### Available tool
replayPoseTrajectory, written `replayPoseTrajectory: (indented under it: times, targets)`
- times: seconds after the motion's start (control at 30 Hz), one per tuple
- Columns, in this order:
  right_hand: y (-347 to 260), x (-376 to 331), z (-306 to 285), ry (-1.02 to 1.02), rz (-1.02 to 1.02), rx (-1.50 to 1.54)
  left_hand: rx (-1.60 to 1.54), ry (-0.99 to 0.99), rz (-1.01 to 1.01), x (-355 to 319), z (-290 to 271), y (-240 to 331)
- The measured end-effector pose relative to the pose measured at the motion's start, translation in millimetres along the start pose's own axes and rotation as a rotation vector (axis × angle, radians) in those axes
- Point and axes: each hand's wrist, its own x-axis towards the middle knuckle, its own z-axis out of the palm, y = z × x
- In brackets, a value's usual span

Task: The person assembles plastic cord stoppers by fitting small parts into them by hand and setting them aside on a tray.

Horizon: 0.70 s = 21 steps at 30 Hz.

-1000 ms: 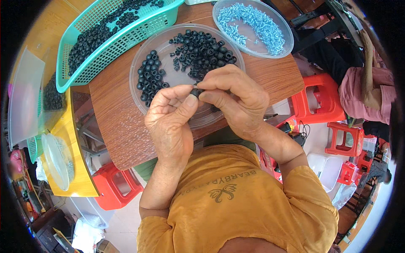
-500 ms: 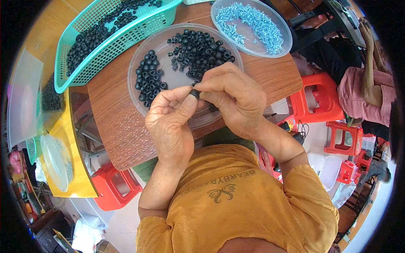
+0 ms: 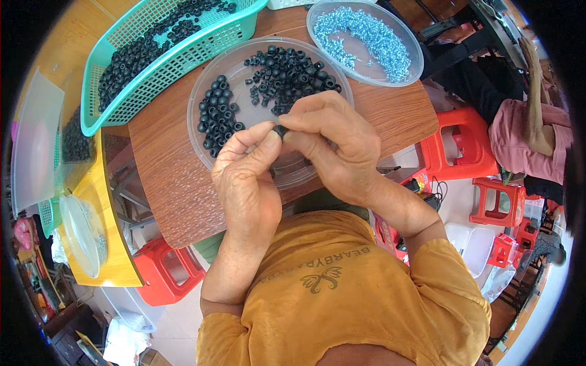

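Note:
Over the near side of a round clear plastic tray (image 3: 244, 108), my two hands meet at the fingertips. Between them is a small round black plastic piece (image 3: 280, 130). My left hand (image 3: 247, 183) pinches it with thumb and forefinger, from the left. From the right, my right hand (image 3: 345, 149) closes thumb and fingers on it too. Another dark piece partly shows under the left fingers. In the tray, rounded black pieces with holes (image 3: 217, 113) lie at the left; a larger heap of black pieces (image 3: 296, 73), some smaller, lies at the right.
A green plastic basket (image 3: 177, 70) of black pieces stands at the far left. Beyond the tray to the right is a round tub (image 3: 360, 73) of small shiny blue pieces. Red stools (image 3: 461, 146) flank the brown table (image 3: 165, 183). A person in pink (image 3: 519, 128) sits at right.
The black piece has turned slightly between my fingertips. My right fingers have shifted a little left, and both hands stay joined over the tray.

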Motion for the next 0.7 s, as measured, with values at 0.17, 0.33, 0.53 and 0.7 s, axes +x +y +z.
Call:
replayPoseTrajectory:
  times: [0.17, 0.33, 0.53, 0.7]
  targets:
    - [-0.2, -2.1, 7.0, 0.03, -0.14, -0.168, 0.039, -0.048, 0.011, 0.4, -1.3, 2.6]
    - [9.5, -2.6, 10.5, 0.108, -0.275, -0.265, 0.047, -0.034, 0.001, -0.5, 0.5, -2.9]
    - [13.6, 1.6, 9.5, 0.127, -0.353, -0.248, 0.096, -0.072, 0.064, -0.5, 3.1, -6.0]
    - [12.8, 1.8, 5.1, 0.115, -0.422, -0.254, 0.162, -0.078, 0.136, -7.1, 11.9, -7.8]
